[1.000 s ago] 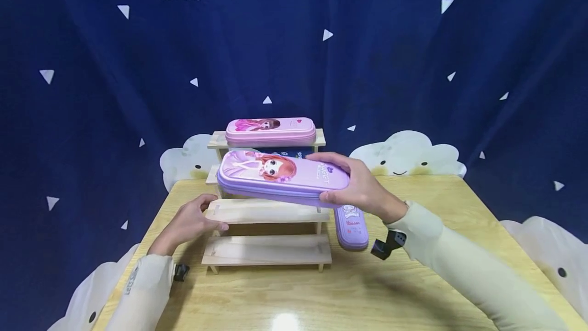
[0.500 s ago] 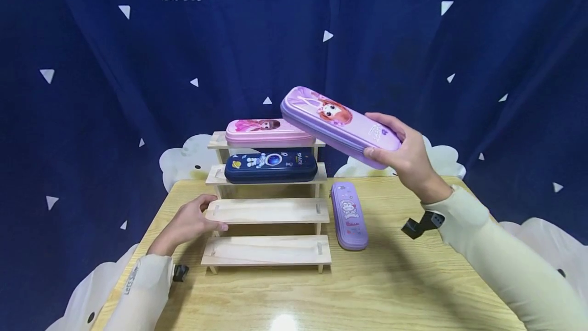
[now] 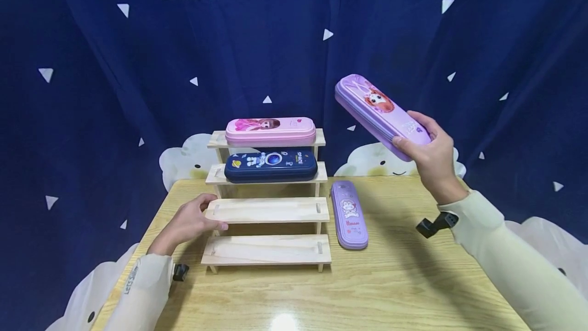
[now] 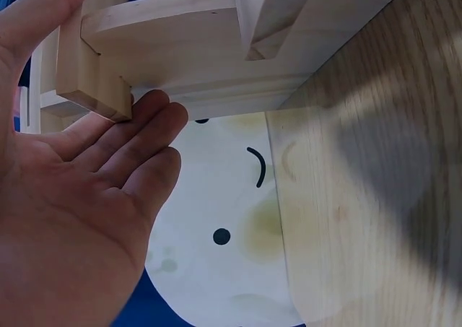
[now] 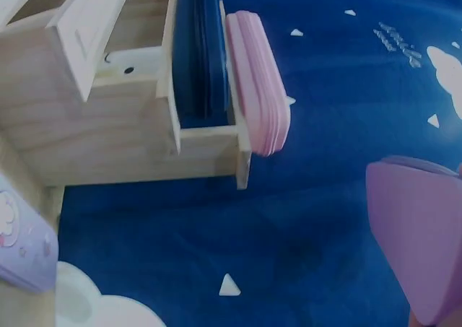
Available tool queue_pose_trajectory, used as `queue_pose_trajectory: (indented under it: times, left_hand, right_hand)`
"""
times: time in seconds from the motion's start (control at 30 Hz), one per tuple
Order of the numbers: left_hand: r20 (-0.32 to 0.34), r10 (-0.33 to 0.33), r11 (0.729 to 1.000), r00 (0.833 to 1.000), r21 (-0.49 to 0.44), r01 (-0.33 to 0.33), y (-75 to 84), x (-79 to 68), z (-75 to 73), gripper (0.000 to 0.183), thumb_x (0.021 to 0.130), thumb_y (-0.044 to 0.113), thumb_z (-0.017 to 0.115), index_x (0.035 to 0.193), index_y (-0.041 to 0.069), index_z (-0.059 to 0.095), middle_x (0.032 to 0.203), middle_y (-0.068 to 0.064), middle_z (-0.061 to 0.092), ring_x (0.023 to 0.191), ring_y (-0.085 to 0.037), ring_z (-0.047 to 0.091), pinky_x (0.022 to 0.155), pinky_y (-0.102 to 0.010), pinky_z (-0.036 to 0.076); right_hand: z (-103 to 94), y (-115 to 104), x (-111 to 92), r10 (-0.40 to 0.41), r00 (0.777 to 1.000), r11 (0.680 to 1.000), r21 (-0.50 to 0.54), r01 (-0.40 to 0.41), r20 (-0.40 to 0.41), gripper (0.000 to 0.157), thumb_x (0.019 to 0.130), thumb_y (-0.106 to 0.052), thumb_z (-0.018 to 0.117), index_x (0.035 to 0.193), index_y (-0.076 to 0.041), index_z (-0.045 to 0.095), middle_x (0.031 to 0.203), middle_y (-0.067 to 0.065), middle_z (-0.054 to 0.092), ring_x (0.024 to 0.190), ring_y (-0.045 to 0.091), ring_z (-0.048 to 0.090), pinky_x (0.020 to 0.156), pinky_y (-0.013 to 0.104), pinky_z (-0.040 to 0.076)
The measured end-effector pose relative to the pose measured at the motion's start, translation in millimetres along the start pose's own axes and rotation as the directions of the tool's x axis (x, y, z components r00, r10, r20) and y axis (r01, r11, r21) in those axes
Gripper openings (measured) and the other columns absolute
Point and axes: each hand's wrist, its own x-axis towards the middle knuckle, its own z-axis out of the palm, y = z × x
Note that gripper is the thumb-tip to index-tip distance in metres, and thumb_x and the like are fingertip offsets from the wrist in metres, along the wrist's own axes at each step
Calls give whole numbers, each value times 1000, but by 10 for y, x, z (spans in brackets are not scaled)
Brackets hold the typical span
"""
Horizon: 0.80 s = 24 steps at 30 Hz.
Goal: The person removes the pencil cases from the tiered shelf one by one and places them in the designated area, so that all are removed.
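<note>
My right hand [image 3: 434,160] holds a purple pencil case [image 3: 378,116] by one end, raised and tilted above the right side of the table. A red-haired doll is printed on its lid; its end also shows in the right wrist view. My left hand [image 3: 190,222] grips the left end of a board on a stepped wooden rack [image 3: 266,250], thumb at the front edge; fingers [image 4: 155,168] lie beside the wood in the left wrist view. A pink pencil case [image 3: 271,132] lies on the top tier, a dark blue space pencil case [image 3: 271,166] on the tier below.
Another purple pencil case [image 3: 350,216], printed with a cartoon figure, lies on the wooden table [image 3: 257,300] just right of the rack. Behind the table hangs a dark blue curtain [image 3: 390,29] with white triangles and clouds.
My right hand has carried the purple pencil case from in front of the rack up and to the right, uncovering the blue pencil case. The left hand has stayed on the rack.
</note>
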Motion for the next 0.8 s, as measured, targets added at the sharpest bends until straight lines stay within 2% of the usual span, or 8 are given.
queue_pose_trajectory:
  times: [0.17, 0.4, 0.63, 0.8]
  left_hand:
    - [0, 7, 1000, 1000, -12, -7, -8, -7, 2, 90, 67, 44, 93, 137, 5, 53, 136, -20, 64, 127, -35, 59, 108, -51, 45]
    - [-7, 17, 1000, 1000, -9, -17, -23, -17, -17, 89, 68, 42, 93, 138, 4, 53, 137, -20, 63, 129, -36, 59, 109, -51, 45]
    - [-13, 17, 1000, 1000, -9, -17, -22, -14, -24, 86, 68, 40, 93, 136, 5, 55, 133, -18, 65, 123, -32, 61, 105, -48, 46]
    - [-5, 19, 999, 1000, -35, -19, -25, -6, 4, 84, 68, 37, 93, 135, 5, 55, 132, -17, 67, 122, -31, 62, 104, -45, 47]
  right_hand:
    - [-53, 136, -38, 72, 996, 997, -7, -72, -50, 65, 82, -11, 82, 142, -13, 58, 121, -5, 59, 107, 12, 54, 79, 8, 50]
    - [-84, 440, -160, 198, 975, 978, 83, -190, -101, 67, 82, -8, 81, 143, -9, 55, 123, -2, 57, 107, 11, 52, 78, 8, 51]
    - [-56, 792, -351, 279, 946, 953, -71, -293, -165, 67, 84, -16, 79, 146, -16, 54, 136, 6, 57, 109, 7, 52, 83, 8, 46]
    - [-88, 960, -465, 340, 925, 916, -164, -366, -168, 70, 88, -26, 76, 151, -18, 48, 147, 12, 53, 121, 15, 50, 94, 14, 41]
